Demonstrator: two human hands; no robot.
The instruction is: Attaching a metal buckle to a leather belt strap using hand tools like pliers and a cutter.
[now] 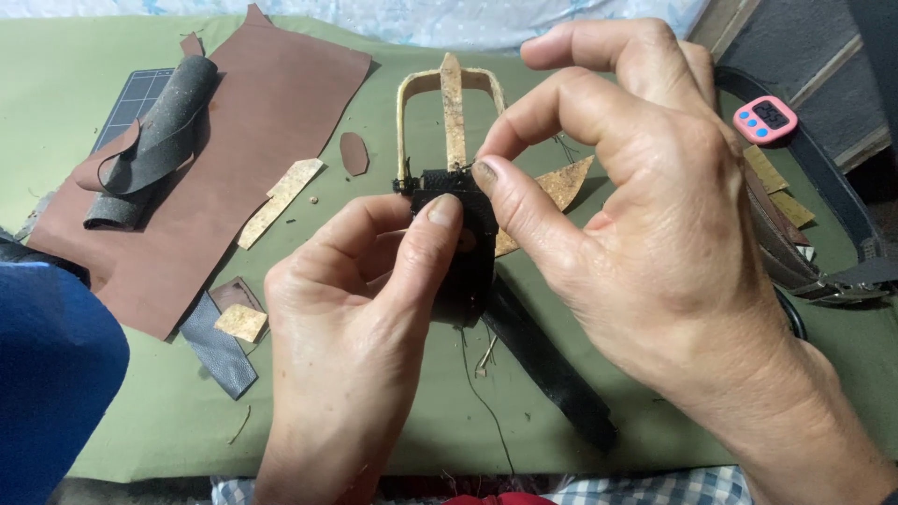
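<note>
My left hand [351, 318] grips the folded end of a black leather belt strap [552, 360], thumb pressed on its top. A tan, worn buckle frame with a centre prong [451, 103] sticks up from the fold. My right hand [645, 224] pinches at the strap's top edge near the buckle bar with thumb and forefinger; whether a needle or thread is between them is hidden. A thin dark thread [486, 402] hangs below the strap.
A large brown leather sheet [253, 140] lies at the left with a rolled dark scrap [154, 140] on it. Tan leather offcuts [279, 198], a grey strip [220, 351], a pink timer [765, 119] and another belt [804, 271] lie on the green cloth [159, 421].
</note>
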